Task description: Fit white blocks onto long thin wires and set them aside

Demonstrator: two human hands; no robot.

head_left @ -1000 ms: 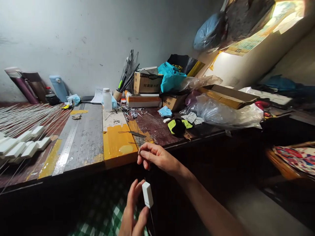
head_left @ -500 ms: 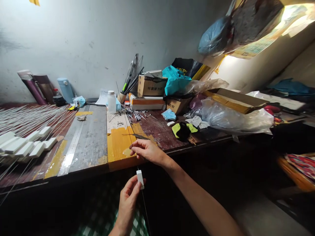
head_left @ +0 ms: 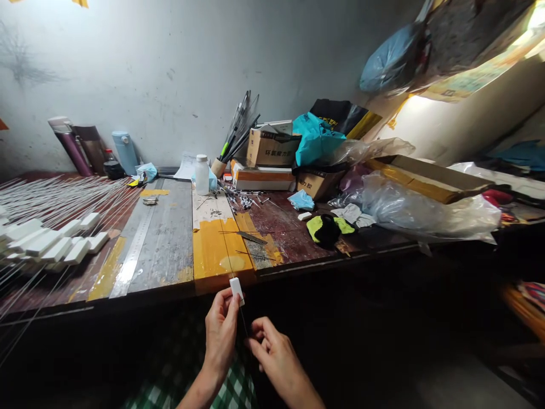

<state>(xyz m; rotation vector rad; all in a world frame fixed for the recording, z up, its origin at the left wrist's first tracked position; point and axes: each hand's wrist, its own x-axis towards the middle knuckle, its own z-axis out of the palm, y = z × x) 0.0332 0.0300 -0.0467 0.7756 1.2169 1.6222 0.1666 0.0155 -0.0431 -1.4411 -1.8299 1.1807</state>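
My left hand (head_left: 221, 326) pinches a small white block (head_left: 237, 291) between thumb and fingers, just in front of the bench edge. A thin dark rod (head_left: 230, 261) runs through or along the block; I cannot tell which. It rises over the yellow taped strip (head_left: 208, 244) and slants down below the block. At the rod's lower stretch is my right hand (head_left: 275, 352), fingers curled and thumb and forefinger closed about it. A pale wet-looking patch (head_left: 232, 263) marks the tape behind the block. More thin dark rods (head_left: 255, 255) and a flat dark blade-like strip (head_left: 251, 237) lie nearby.
Many white blocks (head_left: 57, 248) with long thin rods are stacked at the left, beside a steel ruler (head_left: 135, 250). Along the back stand flasks (head_left: 124, 153), a white bottle (head_left: 201, 176) and cardboard boxes (head_left: 272, 149). Plastic bags (head_left: 409, 207) crowd the right.
My right hand has come down from the rod's upper part, over the bench, to its part below the block. My left hand keeps hold of the block. The view has shifted slightly left.
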